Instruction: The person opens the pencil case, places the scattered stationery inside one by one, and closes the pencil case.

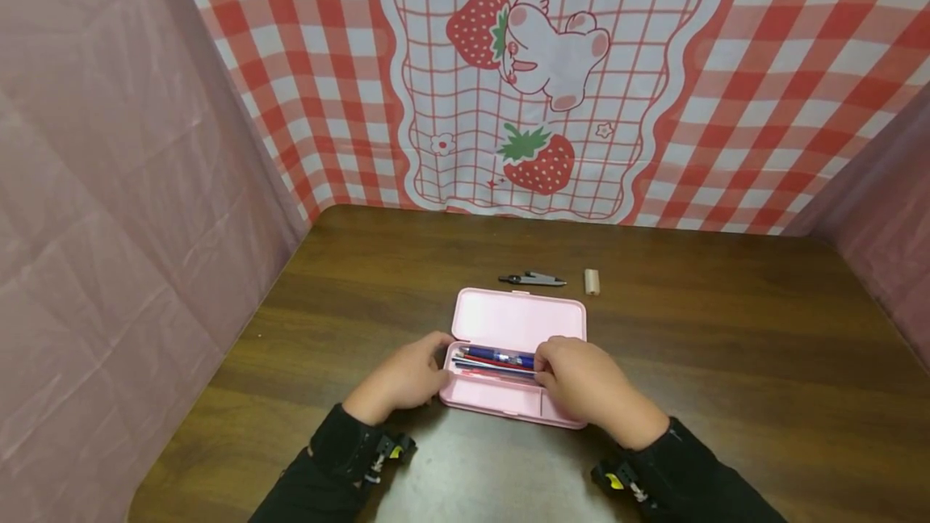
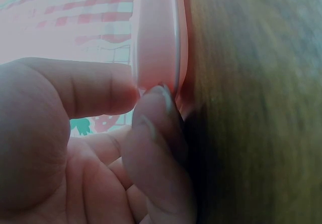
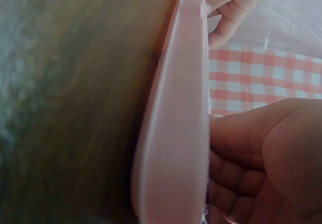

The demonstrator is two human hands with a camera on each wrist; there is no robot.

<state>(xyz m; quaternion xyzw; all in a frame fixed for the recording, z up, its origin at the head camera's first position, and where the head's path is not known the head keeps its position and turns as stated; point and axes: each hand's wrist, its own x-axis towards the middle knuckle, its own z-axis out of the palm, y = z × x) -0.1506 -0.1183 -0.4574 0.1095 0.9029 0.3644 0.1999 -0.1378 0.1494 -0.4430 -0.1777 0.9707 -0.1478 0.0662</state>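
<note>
A pink pencil case (image 1: 490,395) lies on the table with its lid (image 1: 519,320) swung back, away from the person. Inside, a blue pen (image 1: 501,357) and several thin pens or pencils lie side by side in the long compartment. My left hand (image 1: 405,374) grips the case's left end, thumb and fingers pinching its wall (image 2: 156,43) in the left wrist view. Over the case's right part, my right hand (image 1: 584,378) has curled fingers at the pens' right ends, which it seems to pinch. The case wall (image 3: 176,123) hides these fingertips in the right wrist view.
Behind the lid a drawing compass (image 1: 534,279) lies on the brown wooden table (image 1: 726,329). A small beige block (image 1: 592,282), perhaps an eraser, lies to its right. A red-and-white checked cloth (image 1: 327,87) hangs at the table's far edge.
</note>
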